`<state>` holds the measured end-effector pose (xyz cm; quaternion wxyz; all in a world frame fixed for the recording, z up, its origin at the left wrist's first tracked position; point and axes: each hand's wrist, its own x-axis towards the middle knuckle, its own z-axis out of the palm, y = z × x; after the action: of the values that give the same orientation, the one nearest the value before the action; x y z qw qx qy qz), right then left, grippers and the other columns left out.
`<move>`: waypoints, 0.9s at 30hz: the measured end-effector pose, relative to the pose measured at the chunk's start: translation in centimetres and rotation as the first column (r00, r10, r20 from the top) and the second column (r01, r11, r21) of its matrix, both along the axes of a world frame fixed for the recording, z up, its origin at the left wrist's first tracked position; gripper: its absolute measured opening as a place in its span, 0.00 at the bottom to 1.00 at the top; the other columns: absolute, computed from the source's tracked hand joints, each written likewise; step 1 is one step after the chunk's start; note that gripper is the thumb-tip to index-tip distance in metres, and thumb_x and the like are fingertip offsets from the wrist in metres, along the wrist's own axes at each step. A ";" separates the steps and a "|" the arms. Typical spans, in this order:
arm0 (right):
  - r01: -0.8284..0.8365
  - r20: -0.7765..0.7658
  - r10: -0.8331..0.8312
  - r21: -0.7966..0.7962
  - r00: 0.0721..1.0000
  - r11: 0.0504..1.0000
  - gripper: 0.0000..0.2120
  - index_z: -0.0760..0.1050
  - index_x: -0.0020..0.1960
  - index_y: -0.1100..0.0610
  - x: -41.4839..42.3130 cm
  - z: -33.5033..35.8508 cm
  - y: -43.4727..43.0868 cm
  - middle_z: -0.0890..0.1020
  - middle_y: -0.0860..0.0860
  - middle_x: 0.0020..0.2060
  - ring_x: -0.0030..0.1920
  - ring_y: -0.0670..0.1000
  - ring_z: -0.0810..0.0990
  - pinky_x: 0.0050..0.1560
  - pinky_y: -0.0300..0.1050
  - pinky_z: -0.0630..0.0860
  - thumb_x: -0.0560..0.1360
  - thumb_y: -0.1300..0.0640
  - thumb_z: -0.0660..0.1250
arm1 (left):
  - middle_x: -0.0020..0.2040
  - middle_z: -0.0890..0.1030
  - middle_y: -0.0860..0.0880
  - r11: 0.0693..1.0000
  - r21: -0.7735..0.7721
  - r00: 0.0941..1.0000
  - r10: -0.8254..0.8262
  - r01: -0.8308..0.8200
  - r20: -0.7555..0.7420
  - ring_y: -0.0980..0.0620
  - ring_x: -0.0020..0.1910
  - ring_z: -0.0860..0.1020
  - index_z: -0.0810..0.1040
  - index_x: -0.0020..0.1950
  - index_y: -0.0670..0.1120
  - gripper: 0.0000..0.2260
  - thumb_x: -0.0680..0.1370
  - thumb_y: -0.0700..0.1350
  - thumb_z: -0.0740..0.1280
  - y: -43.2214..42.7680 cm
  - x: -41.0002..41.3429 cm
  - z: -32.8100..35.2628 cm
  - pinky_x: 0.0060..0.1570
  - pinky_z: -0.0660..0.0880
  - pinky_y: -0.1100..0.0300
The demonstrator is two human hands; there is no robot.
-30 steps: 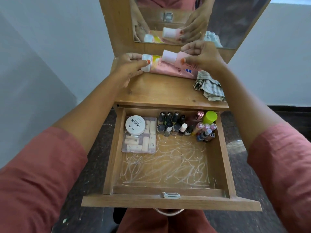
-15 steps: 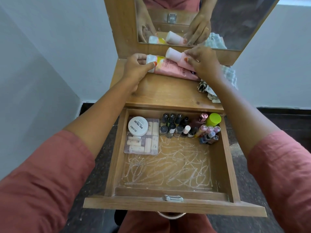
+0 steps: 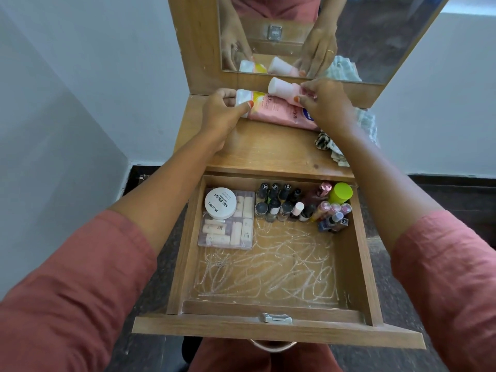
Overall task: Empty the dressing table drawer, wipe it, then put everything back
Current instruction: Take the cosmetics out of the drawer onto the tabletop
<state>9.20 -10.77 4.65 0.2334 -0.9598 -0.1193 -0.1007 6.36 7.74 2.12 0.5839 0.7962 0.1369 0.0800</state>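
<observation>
At upper centre, two pink tubes lie on the table (image 3: 268,154) before the mirror. The left hand (image 3: 218,111) pinches the larger tube (image 3: 271,110) by its cap; the right hand (image 3: 326,103) grasps the smaller tube (image 3: 283,89). Both arms reach over the open drawer (image 3: 271,264) below.

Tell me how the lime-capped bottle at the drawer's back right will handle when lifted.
The lime-capped bottle looks rigid and probably light. Standing upright against small nail polish bottles, it may knock some over. Its smooth round cap could slip or roll if dropped.
</observation>
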 end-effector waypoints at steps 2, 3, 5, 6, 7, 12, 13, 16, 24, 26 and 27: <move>0.034 0.008 -0.034 0.004 0.999 0.999 0.12 0.77 0.52 0.64 0.2 -0.2 0.0 0.80 0.59 0.50 0.51 0.57 0.77 0.51 0.56 0.74 0.75 0.57 0.63 | 0.56 0.77 0.50 1.000 0.001 1.000 0.004 -0.004 0.007 0.59 0.50 0.73 0.73 0.62 0.44 0.18 0.73 0.44 0.70 0.0 0.0 0.0 0.40 0.70 0.74; 0.035 0.008 -0.035 0.000 0.999 0.999 0.11 0.77 0.51 0.65 0.3 -0.3 0.0 0.80 0.60 0.49 0.51 0.58 0.77 0.51 0.55 0.74 0.75 0.58 0.63 | 0.57 0.77 0.50 1.000 0.005 1.000 0.003 -0.003 0.011 0.59 0.50 0.73 0.72 0.62 0.44 0.19 0.73 0.43 0.70 0.0 -0.1 0.0 0.40 0.70 0.74; 0.020 0.007 -0.020 -0.023 1.000 1.000 0.10 0.77 0.52 0.65 0.5 -0.5 -0.1 0.79 0.61 0.50 0.52 0.59 0.76 0.52 0.51 0.71 0.74 0.61 0.63 | 0.58 0.77 0.50 1.000 0.015 1.000 -0.002 0.001 0.012 0.59 0.51 0.72 0.72 0.62 0.44 0.19 0.73 0.42 0.70 -0.1 -0.2 -0.1 0.41 0.69 0.74; 0.010 0.011 -0.010 -0.032 1.000 0.999 0.11 0.77 0.54 0.65 0.5 -0.5 -0.2 0.78 0.62 0.52 0.54 0.59 0.74 0.53 0.49 0.70 0.73 0.64 0.63 | 0.59 0.76 0.49 1.000 0.017 1.000 -0.002 0.002 0.013 0.59 0.51 0.72 0.72 0.63 0.44 0.19 0.73 0.42 0.70 -0.1 -0.3 -0.1 0.42 0.69 0.74; 0.005 0.017 -0.004 -0.036 1.000 0.999 0.12 0.76 0.56 0.65 0.4 -0.6 -0.2 0.77 0.62 0.55 0.56 0.59 0.73 0.55 0.47 0.68 0.73 0.66 0.63 | 0.59 0.76 0.49 1.000 0.018 1.000 -0.001 0.001 0.014 0.59 0.52 0.72 0.71 0.63 0.44 0.19 0.73 0.41 0.70 0.0 -0.4 -0.2 0.42 0.70 0.74; 0.024 0.029 -0.024 0.017 0.999 1.000 0.21 0.71 0.64 0.62 -0.2 -0.5 -0.1 0.74 0.60 0.61 0.62 0.57 0.71 0.60 0.44 0.66 0.72 0.70 0.63 | 0.61 0.76 0.47 1.000 0.021 1.000 0.006 -0.006 0.014 0.55 0.58 0.73 0.70 0.65 0.43 0.22 0.72 0.40 0.70 0.1 -0.6 -0.1 0.56 0.71 0.66; 0.028 0.029 -0.028 0.022 0.999 0.999 0.22 0.70 0.65 0.62 -0.3 -0.5 -0.1 0.74 0.59 0.61 0.62 0.57 0.71 0.61 0.44 0.66 0.72 0.70 0.63 | 0.61 0.76 0.47 1.000 0.023 1.000 0.010 -0.010 0.012 0.54 0.59 0.74 0.70 0.65 0.43 0.22 0.72 0.40 0.70 0.2 -0.6 -0.1 0.58 0.71 0.65; 0.025 0.036 -0.026 0.029 0.999 0.999 0.23 0.69 0.66 0.61 -0.5 -0.6 -0.1 0.73 0.58 0.62 0.63 0.56 0.70 0.62 0.44 0.66 0.72 0.70 0.63 | 0.62 0.76 0.47 0.999 0.036 1.000 0.011 -0.011 0.009 0.53 0.61 0.74 0.69 0.66 0.43 0.23 0.72 0.40 0.71 0.2 -0.8 0.1 0.60 0.72 0.63; 0.008 0.118 -0.028 0.162 0.993 0.987 0.17 0.74 0.60 0.62 -3.0 0.0 0.1 0.77 0.58 0.58 0.58 0.54 0.74 0.57 0.43 0.70 0.72 0.67 0.65 | 0.62 0.76 0.47 0.999 -0.025 0.997 0.048 -0.046 0.059 0.56 0.57 0.75 0.71 0.65 0.42 0.21 0.73 0.37 0.68 0.1 -3.6 1.3 0.54 0.71 0.70; -0.005 0.130 -0.025 0.221 0.991 0.975 0.14 0.76 0.57 0.63 -4.3 -0.1 0.3 0.79 0.58 0.53 0.52 0.53 0.77 0.56 0.44 0.74 0.72 0.66 0.67 | 0.60 0.76 0.48 0.997 -0.055 0.995 0.062 -0.058 0.083 0.59 0.53 0.74 0.72 0.64 0.43 0.19 0.74 0.36 0.67 -0.1 -5.2 1.4 0.48 0.71 0.74; -0.006 0.124 -0.026 0.252 0.992 0.968 0.12 0.77 0.56 0.64 -5.2 -0.1 0.4 0.80 0.57 0.49 0.49 0.52 0.76 0.54 0.42 0.74 0.72 0.66 0.67 | 0.58 0.77 0.49 0.996 -0.068 0.994 0.067 -0.061 0.091 0.60 0.51 0.74 0.72 0.63 0.43 0.18 0.74 0.36 0.67 -0.2 -6.0 1.4 0.46 0.71 0.75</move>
<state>4.00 -10.35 4.51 0.3447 -0.9147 -0.1153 -0.1766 0.32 7.58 3.52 0.6125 0.7673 0.1375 0.1312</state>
